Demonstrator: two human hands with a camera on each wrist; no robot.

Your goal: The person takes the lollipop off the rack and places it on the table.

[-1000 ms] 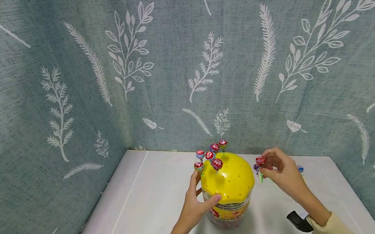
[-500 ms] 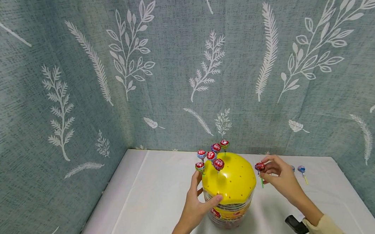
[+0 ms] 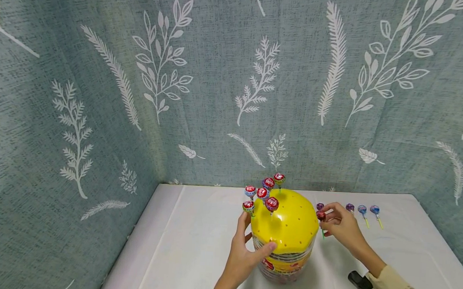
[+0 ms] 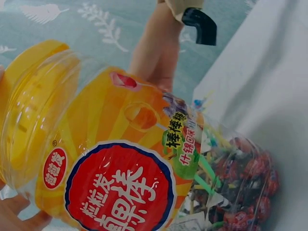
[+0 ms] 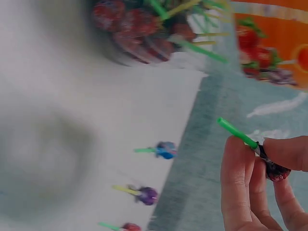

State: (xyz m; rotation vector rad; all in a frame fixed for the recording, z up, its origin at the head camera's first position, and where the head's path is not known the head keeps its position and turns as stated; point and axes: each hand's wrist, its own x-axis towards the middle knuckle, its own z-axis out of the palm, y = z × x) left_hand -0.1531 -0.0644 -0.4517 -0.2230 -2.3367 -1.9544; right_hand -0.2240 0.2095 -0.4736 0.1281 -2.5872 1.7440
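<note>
A clear jar [image 4: 120,159] with a printed label and many wrapped lollipops inside stands on the table. Its yellow lid [image 3: 290,222] is dotted with small holes. Several lollipops [image 3: 272,204] stand upright in the lid's left and back part. My left hand [image 3: 241,258] grips the jar's upper left side, thumb on the lid's near edge. To the right of the lid, my right hand [image 3: 342,229] pinches a dark red lollipop [image 5: 277,172] where the head meets the green stick. In the head view that stick points down, beside the lid and apart from its holes.
Several lollipops lie in a row at the back right, among them a blue one [image 3: 375,209] and a purple one [image 5: 147,196]. The white table [image 3: 195,243] meets a patterned teal cloth [image 3: 211,86] behind. A black device [image 3: 359,282] sits at my right wrist.
My right hand has come down slightly, closer to the jar, and the lollipop's stick now hangs below its fingers. More of the row behind shows. My left hand keeps its grip on the jar.
</note>
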